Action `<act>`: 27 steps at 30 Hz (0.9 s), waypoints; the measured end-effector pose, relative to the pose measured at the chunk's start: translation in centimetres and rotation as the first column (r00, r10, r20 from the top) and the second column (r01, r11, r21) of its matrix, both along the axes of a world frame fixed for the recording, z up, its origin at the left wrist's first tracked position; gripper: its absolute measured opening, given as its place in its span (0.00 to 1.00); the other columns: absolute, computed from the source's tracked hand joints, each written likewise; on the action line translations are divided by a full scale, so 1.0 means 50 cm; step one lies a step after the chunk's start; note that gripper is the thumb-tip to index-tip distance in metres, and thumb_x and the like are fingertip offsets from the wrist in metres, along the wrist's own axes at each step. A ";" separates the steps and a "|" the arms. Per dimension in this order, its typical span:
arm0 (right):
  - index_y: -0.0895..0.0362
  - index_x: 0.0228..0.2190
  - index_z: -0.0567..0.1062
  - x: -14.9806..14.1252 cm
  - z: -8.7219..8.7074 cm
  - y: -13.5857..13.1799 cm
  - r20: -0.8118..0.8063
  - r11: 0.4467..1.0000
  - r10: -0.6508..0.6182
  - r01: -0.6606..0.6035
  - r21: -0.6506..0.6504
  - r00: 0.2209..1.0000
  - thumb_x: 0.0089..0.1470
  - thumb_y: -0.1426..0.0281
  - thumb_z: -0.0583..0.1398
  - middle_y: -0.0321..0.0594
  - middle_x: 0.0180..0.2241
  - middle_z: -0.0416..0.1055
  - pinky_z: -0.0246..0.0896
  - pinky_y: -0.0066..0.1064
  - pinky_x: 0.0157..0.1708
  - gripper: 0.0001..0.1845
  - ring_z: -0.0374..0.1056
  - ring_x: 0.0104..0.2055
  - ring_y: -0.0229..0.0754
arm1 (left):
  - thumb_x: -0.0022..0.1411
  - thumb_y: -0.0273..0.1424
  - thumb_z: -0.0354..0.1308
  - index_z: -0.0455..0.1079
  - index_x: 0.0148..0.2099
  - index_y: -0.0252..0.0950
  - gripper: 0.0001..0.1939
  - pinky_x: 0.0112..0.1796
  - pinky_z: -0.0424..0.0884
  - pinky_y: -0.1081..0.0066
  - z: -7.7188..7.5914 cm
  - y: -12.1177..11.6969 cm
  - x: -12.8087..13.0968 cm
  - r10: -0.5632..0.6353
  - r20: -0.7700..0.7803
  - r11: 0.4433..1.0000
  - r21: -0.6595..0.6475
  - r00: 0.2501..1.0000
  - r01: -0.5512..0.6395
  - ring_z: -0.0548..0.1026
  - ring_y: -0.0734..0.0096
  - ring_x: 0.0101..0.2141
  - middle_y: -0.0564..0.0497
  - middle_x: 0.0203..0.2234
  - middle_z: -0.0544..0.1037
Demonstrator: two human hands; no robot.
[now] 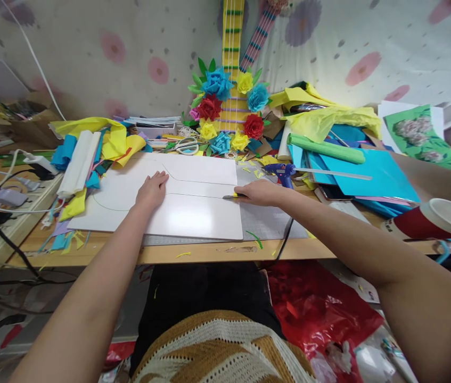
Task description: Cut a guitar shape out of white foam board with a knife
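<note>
Wooden tabletop (201,259) bears a white board (193,218), probably light, stiff, best pressed flat; my left grip (152,190) spreads on it, right grip (259,192) clasps a knife (231,197) near its right edge.

The light is rather bright and even, seemingly from above, and it leaves a strong white glare on the front part of the white board (185,210) and small shiny spots on the red plastic (317,314). The wide lens stretches the paper cup (417,221), while the far right edge becomes dark.
</note>
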State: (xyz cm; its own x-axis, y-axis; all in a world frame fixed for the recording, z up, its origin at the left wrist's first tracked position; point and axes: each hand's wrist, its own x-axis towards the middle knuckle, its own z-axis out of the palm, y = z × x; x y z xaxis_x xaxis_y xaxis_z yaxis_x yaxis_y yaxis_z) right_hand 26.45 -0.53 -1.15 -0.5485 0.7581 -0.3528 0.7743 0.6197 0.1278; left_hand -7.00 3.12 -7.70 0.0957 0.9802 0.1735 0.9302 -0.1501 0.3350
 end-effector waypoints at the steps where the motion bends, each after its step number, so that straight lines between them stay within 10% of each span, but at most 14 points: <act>1: 0.54 0.42 0.66 0.003 -0.001 0.000 0.002 1.000 0.001 -0.001 0.003 1.000 0.60 0.55 0.43 0.45 0.33 0.73 0.42 0.29 0.25 0.20 0.66 0.30 0.43 | 0.63 0.29 0.40 0.66 0.55 0.41 0.22 0.61 0.48 0.62 0.001 -0.001 0.001 0.001 -0.001 1.000 0.000 1.000 -0.001 0.55 0.71 0.60 0.53 0.58 0.62; 27: 0.54 0.42 0.66 0.052 -0.017 -0.006 0.006 1.000 -0.003 0.003 0.019 1.000 0.60 0.57 0.44 0.45 0.34 0.74 0.45 0.29 0.26 0.20 0.68 0.30 0.44 | 0.63 0.28 0.39 0.66 0.55 0.39 0.22 0.61 0.48 0.61 0.004 -0.002 0.001 -0.006 0.003 1.000 -0.009 1.000 0.006 0.55 0.71 0.61 0.52 0.59 0.62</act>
State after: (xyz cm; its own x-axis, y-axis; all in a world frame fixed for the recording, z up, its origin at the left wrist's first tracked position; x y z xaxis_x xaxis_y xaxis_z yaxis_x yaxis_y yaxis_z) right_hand 29.03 -0.81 -2.02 -0.5438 0.7666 -0.3414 0.7756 0.6145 0.1445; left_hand -6.92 3.02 -7.50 0.1013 0.9811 0.1646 0.9282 -0.1528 0.3393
